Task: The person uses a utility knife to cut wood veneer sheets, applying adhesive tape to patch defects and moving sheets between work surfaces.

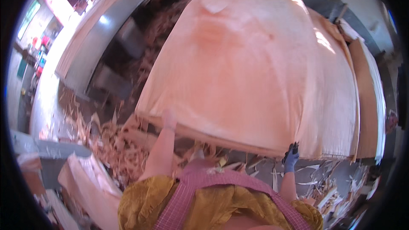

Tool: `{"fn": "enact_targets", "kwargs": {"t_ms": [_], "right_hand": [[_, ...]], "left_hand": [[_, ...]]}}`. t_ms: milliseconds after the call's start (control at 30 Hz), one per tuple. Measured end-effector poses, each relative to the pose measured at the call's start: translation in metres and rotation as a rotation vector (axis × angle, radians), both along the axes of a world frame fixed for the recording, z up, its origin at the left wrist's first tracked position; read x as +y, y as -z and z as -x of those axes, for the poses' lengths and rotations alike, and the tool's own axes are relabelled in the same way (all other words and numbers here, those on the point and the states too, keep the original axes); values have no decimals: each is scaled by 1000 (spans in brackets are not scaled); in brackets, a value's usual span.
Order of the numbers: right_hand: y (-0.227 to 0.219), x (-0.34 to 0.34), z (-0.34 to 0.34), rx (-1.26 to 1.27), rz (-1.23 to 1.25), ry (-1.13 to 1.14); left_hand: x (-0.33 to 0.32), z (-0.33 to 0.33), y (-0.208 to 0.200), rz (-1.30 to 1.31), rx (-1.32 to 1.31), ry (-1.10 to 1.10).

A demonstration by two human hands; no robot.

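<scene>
At lower right, the right grip (291, 157) pinches a blotchy-pink sheet (238, 68), left grip (169, 120) unclear.

The smooth grey floor (266, 171) is strewn with curled, pale tan strips of wood scrap (106, 142), thickest left of the central pile and scattered again at lower right. A broad, pinkish-tan thin wood sheet (230, 72) lies on top of that pile, its near edge overhanging scraps; what bears the pile is hidden, possibly a low support. At lower left, a curved, pale pinkish wood sheet (90, 181) appears to rest among the litter.
</scene>
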State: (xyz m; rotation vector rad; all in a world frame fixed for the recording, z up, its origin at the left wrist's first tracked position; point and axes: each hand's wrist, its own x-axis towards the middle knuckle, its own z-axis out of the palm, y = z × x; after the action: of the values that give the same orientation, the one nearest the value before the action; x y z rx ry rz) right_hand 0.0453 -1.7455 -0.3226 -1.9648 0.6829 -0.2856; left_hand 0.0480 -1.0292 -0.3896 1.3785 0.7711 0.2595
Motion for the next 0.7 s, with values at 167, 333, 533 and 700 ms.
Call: {"fn": "enact_targets", "kwargs": {"t_ms": [167, 333, 533, 700], "right_hand": [[-14, 15, -27, 39, -96, -9], [-8, 0, -8, 102, 24, 9], [38, 6, -3, 56, 108, -160], [36, 28, 9, 93, 120, -190]], "left_hand": [[-6, 2, -24, 659, -168, -316], [-11, 11, -59, 410, 120, -570], [43, 33, -13, 120, 173, -719], [48, 27, -31, 125, 389, -687]]}}
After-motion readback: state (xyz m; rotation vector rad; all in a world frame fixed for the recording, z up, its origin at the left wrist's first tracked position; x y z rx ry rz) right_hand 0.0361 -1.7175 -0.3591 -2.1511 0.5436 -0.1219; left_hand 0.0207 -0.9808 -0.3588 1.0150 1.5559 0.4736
